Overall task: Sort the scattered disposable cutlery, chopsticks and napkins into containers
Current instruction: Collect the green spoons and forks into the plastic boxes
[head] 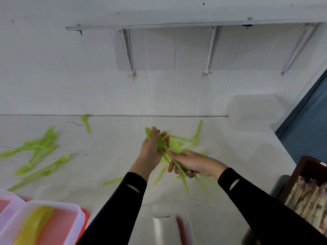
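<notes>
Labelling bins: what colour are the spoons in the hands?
The spoons are light green; head view shows it.

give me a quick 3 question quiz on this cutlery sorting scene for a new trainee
1. True or false: both the left hand and the right hand hold the bunch of green spoons.
2. Where does the yellow cutlery lie? A) in the lidded container at near left B) in the clear container at far right C) in the left hand
3. Fill in: the loose pile of green spoons lies on the table to the person's ____.

Key: 1 true; 2 A; 3 left
</notes>
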Motion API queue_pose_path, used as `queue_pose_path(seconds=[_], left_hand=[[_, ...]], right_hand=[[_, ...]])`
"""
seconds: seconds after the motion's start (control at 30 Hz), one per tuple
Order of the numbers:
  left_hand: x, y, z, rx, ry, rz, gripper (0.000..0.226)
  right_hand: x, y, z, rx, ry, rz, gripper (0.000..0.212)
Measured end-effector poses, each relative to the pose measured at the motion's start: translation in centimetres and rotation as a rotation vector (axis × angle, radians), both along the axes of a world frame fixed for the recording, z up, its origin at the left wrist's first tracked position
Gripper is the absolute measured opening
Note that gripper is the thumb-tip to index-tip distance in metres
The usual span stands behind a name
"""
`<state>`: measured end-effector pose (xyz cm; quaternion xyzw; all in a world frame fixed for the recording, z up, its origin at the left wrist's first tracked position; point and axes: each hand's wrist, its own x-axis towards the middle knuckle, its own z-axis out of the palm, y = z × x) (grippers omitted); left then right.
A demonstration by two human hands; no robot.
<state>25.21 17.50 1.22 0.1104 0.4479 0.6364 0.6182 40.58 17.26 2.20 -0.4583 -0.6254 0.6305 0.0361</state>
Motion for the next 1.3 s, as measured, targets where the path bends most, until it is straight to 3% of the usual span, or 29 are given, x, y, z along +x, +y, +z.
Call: queue_pose_path(seconds=[0.13,0.23,0.37,0.43,0.57,0.67,0.73,0.83,0.93,1.03,1.2,1.3], left_hand=[[-0.1,0.0,-0.6,-0.018,0.300,0.127,0.012],[-0.8,0.2,-0.5,-0.020,0.371,0.190,0.018],[0.5,-0.3,-0.2,-0.079,0.306,-0.081,0.052],[0.9,-0.2,-0.3,-0.099,0.220,-0.166,0.058],[0.5,-0.1,-1.1,-0.086,0.300,-0.118,0.036],[0.5,-0.4,-1.1,-0.182,0.304,-0.088,0.044],[0.4,-0.1,-1.2,-0.255,0.208,-0.103,0.054],[0.2,-0.1,-0.9,-0.195,0.150,-0.185,0.061],[0.9,-0.4,-1.0,-0.113,0.232,-0.233,0.045],[1.6,-0.8,-0.8,-0.026,0.115,-0.174,0.020],[0.3,-0.1,-1.1,-0.078,0.270,0.077,0.030],[0.0,-0.1,-1.1,-0.161,0.333,0.033,0.040]], right_hand=[[0.1,0.6,-0.4,0.213,-0.151,-0.164,0.059],[0.9,1.5,-0.3,0.243,-0.087,-0.310,0.050],[0.6,1.4,1.0,0.033,0.106,-0.300,0.030],[0.0,1.0,1.2,-0.046,0.150,-0.269,0.021],[0.0,0.3,1.1,-0.047,0.132,-0.195,0.038],[-0.4,-0.3,0.8,-0.081,0.117,-0.113,0.044],[-0.7,-0.5,0.5,-0.082,0.107,-0.100,0.046],[-0.8,-0.3,0.3,-0.096,0.113,-0.134,0.047],[-0.6,-0.1,0.0,-0.111,0.092,-0.129,0.049],[-0.6,-0.1,-0.2,-0.119,0.093,-0.098,0.053],[-0.3,1.1,-0.1,-0.022,0.040,-0.329,0.051],[0.0,1.7,-0.2,-0.224,0.285,-0.512,0.021]])
